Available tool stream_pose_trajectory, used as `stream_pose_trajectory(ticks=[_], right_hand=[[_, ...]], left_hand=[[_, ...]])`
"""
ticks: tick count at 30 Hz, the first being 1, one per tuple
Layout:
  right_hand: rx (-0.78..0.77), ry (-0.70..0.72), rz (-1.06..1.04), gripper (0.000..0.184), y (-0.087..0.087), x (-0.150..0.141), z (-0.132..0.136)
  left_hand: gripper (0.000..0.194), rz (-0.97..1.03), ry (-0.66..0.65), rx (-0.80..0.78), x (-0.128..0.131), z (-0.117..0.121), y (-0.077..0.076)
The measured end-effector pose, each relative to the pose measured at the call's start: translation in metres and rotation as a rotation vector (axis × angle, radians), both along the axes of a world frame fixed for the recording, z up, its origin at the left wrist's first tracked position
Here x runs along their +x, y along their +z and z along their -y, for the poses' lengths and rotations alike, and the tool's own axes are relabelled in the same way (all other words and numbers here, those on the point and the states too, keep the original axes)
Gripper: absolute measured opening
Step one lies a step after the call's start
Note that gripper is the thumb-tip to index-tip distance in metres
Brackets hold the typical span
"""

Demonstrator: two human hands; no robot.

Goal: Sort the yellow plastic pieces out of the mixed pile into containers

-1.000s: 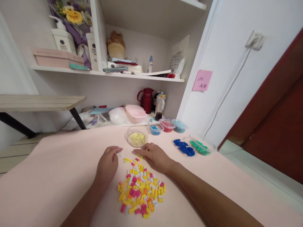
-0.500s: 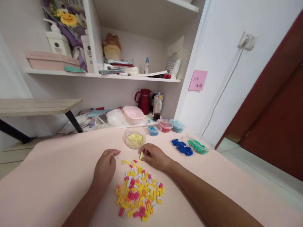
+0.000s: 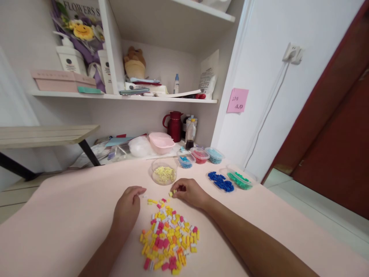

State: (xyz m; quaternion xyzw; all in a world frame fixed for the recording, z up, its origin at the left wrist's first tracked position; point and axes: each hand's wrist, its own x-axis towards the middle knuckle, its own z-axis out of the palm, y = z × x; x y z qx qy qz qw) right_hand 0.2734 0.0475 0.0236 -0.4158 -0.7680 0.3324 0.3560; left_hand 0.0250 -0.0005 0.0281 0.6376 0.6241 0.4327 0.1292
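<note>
That right hand (image 3: pixel 190 192), reaching flat a second ago, now pinches at least one yellow brick (image 3: pixel 170 194) just in front of the bowl (image 3: pixel 164 162); picking-up seems done. The left hand (image 3: pixel 127 204), apparently empty, rests loosely, front-left of the bowl.

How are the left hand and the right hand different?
The right hand pinches a small yellow piece; the left hand shows nothing in its grip. The right hand's fingers curl in, while the left hand's pointing finger stretches out. Both are bare and at the pink tabletop.
</note>
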Motion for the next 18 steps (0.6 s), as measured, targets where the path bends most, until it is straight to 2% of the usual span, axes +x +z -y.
stream_pose_trajectory(ticks=[5, 14, 18], right_hand=[[0.066, 0.059, -0.012, 0.007, 0.0003, 0.0010, -0.0004], [0.079, 0.075, -0.021, 0.010, 0.0011, 0.0021, 0.0003], [0.132, 0.079, -0.043, 0.008, 0.0065, 0.0028, 0.0039]], left_hand=[[0.036, -0.009, -0.004, -0.005, -0.0013, -0.0008, -0.0021], [0.036, 0.006, -0.002, -0.010, -0.0022, -0.0042, -0.0039], [0.035, 0.040, 0.001, -0.004, -0.0042, -0.0051, -0.0059]])
